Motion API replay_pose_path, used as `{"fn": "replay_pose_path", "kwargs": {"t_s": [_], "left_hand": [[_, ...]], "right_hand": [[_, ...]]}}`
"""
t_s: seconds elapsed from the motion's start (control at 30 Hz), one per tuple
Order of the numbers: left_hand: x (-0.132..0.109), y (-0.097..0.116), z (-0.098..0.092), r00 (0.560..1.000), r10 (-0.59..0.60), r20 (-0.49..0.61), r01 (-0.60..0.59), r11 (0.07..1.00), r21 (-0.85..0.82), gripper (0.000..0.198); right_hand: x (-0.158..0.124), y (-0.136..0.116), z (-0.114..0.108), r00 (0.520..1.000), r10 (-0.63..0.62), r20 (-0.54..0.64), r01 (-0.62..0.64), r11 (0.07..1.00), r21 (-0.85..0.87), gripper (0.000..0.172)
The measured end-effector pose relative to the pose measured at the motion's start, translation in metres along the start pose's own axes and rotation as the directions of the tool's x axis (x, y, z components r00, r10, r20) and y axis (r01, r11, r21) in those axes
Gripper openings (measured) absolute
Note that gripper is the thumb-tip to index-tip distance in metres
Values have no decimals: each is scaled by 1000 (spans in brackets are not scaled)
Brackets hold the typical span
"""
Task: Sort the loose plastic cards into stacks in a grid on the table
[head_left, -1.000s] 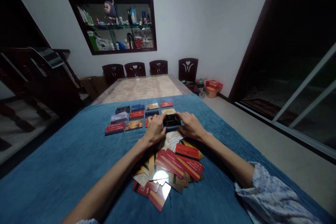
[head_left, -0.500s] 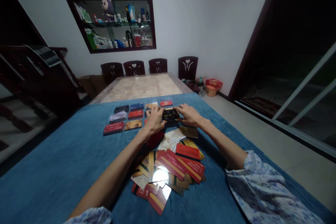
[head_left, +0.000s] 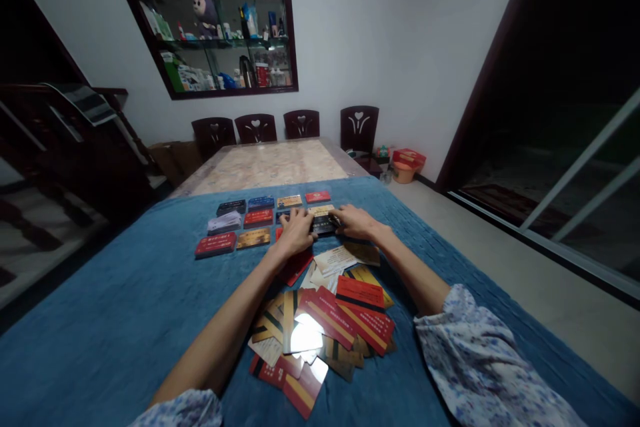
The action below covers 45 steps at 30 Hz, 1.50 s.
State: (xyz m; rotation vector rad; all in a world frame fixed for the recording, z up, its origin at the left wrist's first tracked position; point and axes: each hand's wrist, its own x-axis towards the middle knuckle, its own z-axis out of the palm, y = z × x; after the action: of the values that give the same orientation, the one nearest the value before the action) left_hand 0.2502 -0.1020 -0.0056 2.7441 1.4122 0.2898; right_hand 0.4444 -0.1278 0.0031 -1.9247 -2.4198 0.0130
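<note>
A stack of black cards [head_left: 325,225] lies low over the blue cloth, just in front of a gold card stack [head_left: 321,211]. At its left edge my left hand [head_left: 297,229] has its fingers closed. The fingers of my right hand [head_left: 354,221] grip the opposite edge. Part of a dark stack shows behind my left fingers, and a red card [head_left: 295,268] lies partly under that wrist. Between my forearms a loose heap of red, gold and white cards spreads out, with a red striped card [head_left: 360,291] on top.
Left of my hands, sorted stacks stand in rows, among them a red stack [head_left: 215,245], a gold stack [head_left: 253,238] and a blue stack [head_left: 261,203]. A red stack [head_left: 318,197] sits at the back. Beyond the blue cloth [head_left: 125,293] are the marble tabletop [head_left: 280,161] and several chairs.
The black cards have gone from tilted up between my hands to lying lower and flatter, and the gold stack behind them shows more. Both hands stay at the card edges.
</note>
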Motion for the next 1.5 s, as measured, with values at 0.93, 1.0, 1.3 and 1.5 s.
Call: {"fn": "replay_pose_path", "kwargs": {"t_s": [0.93,1.0,1.3,1.5], "left_hand": [[7,-7,10,996,5,89,-6,1000,14,31],[7,-7,10,996,15,83,-16,1000,20,31],[6,-6,12,998,35,52,-35,999,6,34],[7,-9,15,998,48,46,-47,999,-10,37]], "right_hand": [[2,4,12,999,24,39,-25,999,43,51],[3,4,12,999,22,27,-24,999,48,49],[7,6,16,1000,23,6,-23,997,76,44],[7,6,18,1000,28,-4,-28,996,85,42]]}}
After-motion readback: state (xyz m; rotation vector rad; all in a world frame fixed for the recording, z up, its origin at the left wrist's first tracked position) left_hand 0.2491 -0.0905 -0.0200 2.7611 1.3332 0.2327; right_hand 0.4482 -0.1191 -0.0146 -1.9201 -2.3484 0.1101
